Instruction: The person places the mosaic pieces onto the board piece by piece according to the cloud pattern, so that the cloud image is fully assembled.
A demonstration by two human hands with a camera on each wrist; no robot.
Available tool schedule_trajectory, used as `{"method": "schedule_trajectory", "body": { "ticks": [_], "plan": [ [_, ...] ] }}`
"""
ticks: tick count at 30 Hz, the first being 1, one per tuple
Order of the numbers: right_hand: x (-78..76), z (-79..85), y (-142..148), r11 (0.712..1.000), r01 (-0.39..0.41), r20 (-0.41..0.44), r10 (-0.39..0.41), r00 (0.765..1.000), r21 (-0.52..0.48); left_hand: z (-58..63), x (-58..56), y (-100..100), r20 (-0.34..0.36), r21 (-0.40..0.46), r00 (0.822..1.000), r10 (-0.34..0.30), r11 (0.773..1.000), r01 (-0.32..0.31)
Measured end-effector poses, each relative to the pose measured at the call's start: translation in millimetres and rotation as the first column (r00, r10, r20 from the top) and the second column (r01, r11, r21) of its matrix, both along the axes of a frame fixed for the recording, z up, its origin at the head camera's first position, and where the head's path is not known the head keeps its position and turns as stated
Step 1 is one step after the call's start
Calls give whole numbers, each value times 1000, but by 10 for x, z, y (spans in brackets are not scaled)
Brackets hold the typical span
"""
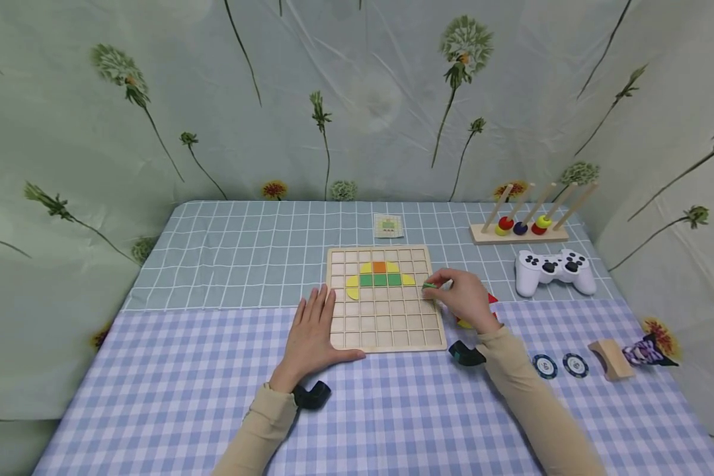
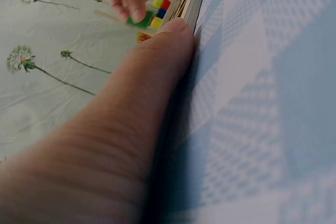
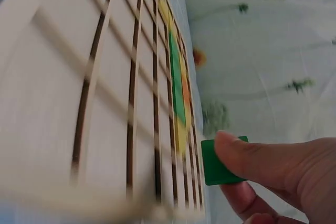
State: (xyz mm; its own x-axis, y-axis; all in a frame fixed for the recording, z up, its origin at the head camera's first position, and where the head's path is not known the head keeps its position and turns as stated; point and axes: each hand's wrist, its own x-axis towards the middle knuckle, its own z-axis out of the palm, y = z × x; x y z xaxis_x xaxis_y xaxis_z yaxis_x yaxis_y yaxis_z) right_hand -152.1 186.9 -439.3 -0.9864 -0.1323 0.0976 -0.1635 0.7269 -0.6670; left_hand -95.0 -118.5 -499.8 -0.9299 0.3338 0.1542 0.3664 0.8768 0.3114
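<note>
Presently, going left to right, my first worry is the left hand (image 1: 312,334), laid along the near-left corner of the grid board (image 1: 387,327) with straight, spread fingers and gripping nothing; if it pushed sideways, I think the board could slide on the cloth and jolt the shapes in it. Those are the rounded yellow pieces (image 1: 353,288), a row of three green squares (image 1: 380,280) and one orange square (image 1: 379,267), all towards the far side. Next, at the board's right edge, comes the loose green tile (image 3: 211,166), pinched between thumb and finger of the right hand (image 1: 464,297). With that much of it jutting from the fingertips, a slack or off-centre pinch could let it twist or drop, perhaps off the board altogether; how high it hangs I can't fairly judge from my end. Just beyond, the red and yellow pieces (image 1: 492,299) sit partly hidden by the right wrist, so a low sweep of that forearm might scatter them. As for lettering, again from the left: the small card (image 1: 389,225) behind the board carries a printed coloured pattern, but I can make out no words. Both poker chips, the left one (image 1: 545,366) and the right one (image 1: 575,365), bear a dark mark in a white centre, too small for me to read. On the white game controller (image 1: 555,271) I find no legible brand.
</note>
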Motion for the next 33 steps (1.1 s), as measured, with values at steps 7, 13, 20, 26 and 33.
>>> {"method": "schedule_trajectory", "body": {
  "ticks": [7, 13, 20, 26, 33],
  "plan": [
    [-74, 12, -475, 993, -114, 21, 114, 993, -6, 7, -1, 11, 19, -2, 1000, 8, 1000, -8],
    [-139, -71, -780, 988, -154, 60, 153, 986, 5, 5, -3, 21, 27, -6, 1000, 11, 1000, -11],
    [-164, -136, -938, 987, -156, 56, 154, 986, 32, -3, -4, 25, 15, -17, 1000, 6, 1000, -5],
    [-173, -138, -979, 986, -146, -2, 146, 989, 86, 2, -4, 14, 13, -14, 1000, 10, 1000, -10],
    [-163, -130, -974, 979, -160, 7, 160, 987, 128, 5, -2, 10, 14, -20, 1000, 12, 1000, -12]
  ]
}}
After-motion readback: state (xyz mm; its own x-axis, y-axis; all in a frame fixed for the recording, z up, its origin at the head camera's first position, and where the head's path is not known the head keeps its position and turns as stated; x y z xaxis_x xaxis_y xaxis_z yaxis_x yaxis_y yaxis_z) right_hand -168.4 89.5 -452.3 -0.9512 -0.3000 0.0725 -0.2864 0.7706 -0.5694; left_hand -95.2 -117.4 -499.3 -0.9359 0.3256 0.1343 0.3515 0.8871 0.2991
